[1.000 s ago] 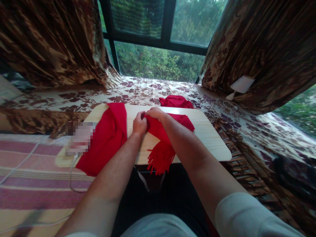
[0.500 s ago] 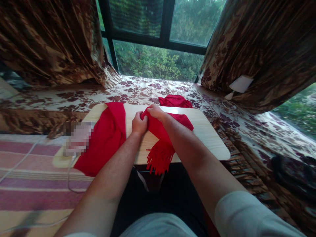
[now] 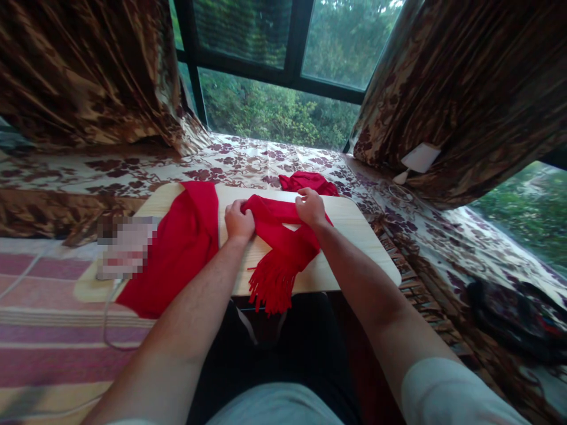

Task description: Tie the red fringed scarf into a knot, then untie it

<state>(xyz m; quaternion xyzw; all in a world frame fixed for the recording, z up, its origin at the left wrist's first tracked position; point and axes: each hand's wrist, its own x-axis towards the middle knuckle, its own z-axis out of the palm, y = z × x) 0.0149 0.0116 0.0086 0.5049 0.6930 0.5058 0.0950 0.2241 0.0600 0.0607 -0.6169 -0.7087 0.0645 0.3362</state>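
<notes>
A red fringed scarf (image 3: 274,230) lies folded over on the pale wooden board (image 3: 367,254), its fringe hanging towards the board's near edge. Its left end is gripped by my left hand (image 3: 240,221), fingers curled round the cloth. My right hand (image 3: 310,206) holds the scarf's upper edge farther right, with a small gap of bare board showing between the folds. A larger red cloth (image 3: 181,248) drapes over the left part of the board. Behind the board sits a bunched red cloth (image 3: 310,182).
A blurred-out object (image 3: 126,248) with a white cable rests at the board's left end, beside a striped cover (image 3: 66,330). A small white lamp (image 3: 420,158) stands at the right by the curtain. A dark bag (image 3: 518,319) lies far right.
My right hand has moved right along the scarf, away from my left hand. The scarf's upper strip is now stretched between them and a gap shows beneath it. The view has shifted slightly.
</notes>
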